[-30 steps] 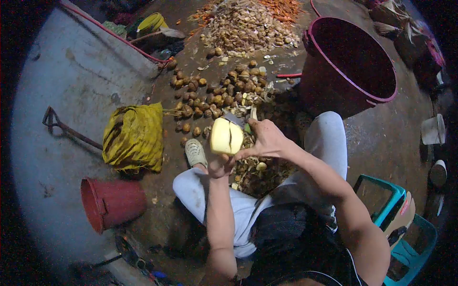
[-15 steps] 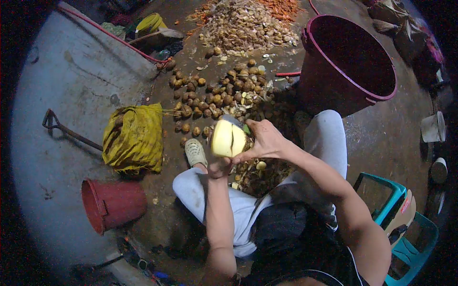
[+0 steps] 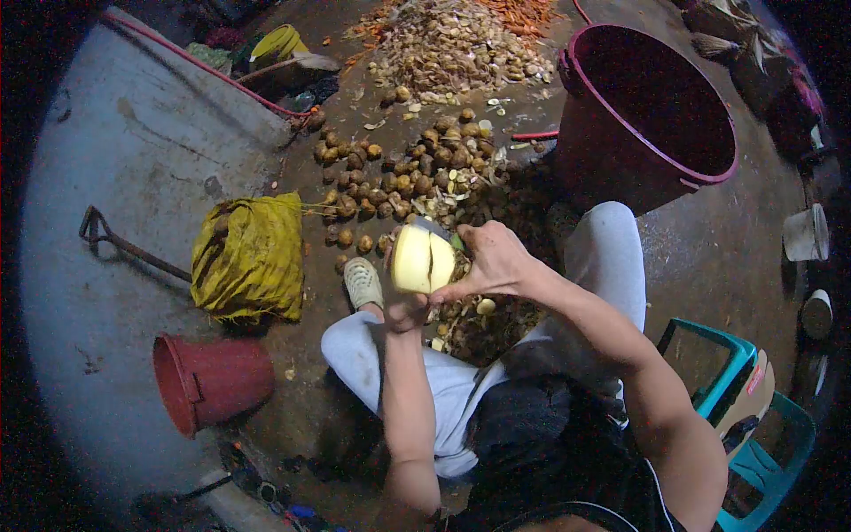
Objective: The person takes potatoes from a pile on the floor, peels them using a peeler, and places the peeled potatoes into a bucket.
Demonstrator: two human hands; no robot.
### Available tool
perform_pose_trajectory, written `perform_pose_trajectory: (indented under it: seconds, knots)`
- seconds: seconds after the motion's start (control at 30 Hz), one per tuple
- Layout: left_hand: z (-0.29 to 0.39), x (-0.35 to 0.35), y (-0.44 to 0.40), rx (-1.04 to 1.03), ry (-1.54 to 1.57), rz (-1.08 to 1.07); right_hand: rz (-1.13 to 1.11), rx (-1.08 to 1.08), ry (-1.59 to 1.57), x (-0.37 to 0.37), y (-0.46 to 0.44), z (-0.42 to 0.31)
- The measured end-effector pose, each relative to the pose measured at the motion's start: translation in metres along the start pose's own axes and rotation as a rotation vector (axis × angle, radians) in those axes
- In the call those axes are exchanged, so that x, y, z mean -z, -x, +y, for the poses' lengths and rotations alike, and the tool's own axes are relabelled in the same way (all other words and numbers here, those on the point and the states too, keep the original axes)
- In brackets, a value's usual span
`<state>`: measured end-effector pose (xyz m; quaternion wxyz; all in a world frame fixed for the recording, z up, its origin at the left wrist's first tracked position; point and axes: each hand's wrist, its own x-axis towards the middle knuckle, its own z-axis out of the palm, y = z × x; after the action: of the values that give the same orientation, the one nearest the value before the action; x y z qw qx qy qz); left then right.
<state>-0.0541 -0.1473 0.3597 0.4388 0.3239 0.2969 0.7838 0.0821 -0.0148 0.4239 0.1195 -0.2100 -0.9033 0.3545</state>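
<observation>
Found at centre, held up in front of the person's knees: one root [image 3: 413, 259], pale yellow, bared on the visible face and split by a dark crack, with a rough brown patch at the right edge. Supported from the near left by the left hand [image 3: 406, 312], clamped about the root from beneath, with fingers partly hidden. Closed round a knife [image 3: 431, 223] on the right: the right hand [image 3: 498, 259], with thumb set against the root's near right edge. Seen along the root's far side: grey blade; detail of handle mostly covered. Noted on the ground beneath, toward the right: scraps [image 3: 492, 330]. Observed just left of the root, on the near side of the tubers [image 3: 423, 185]: a pale shoe [image 3: 363, 282]. Recorded farther off: a broad pile of peelings [image 3: 452, 53], with orange shreds [image 3: 519, 16] adjoining at far right. Located far right: a large purple bucket [image 3: 598, 160]. Located left: a yellow sack [image 3: 253, 262], with a red pail [image 3: 232, 377] on its near side. Sighted near right: a teal stool [image 3: 731, 350].
</observation>
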Motion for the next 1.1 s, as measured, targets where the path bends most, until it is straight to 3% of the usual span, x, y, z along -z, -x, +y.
perform_pose_trajectory:
  seconds: [0.3, 1.1]
  knots:
    - [0.002, -0.001, -0.003, -0.048, -0.049, -0.072, 0.057, 0.006, 0.117, -0.014, 0.002, 0.006]
    - [0.004, -0.013, -0.002, -0.110, -0.125, 0.086, 0.125, 0.063, 0.158, -0.023, 0.009, 0.004]
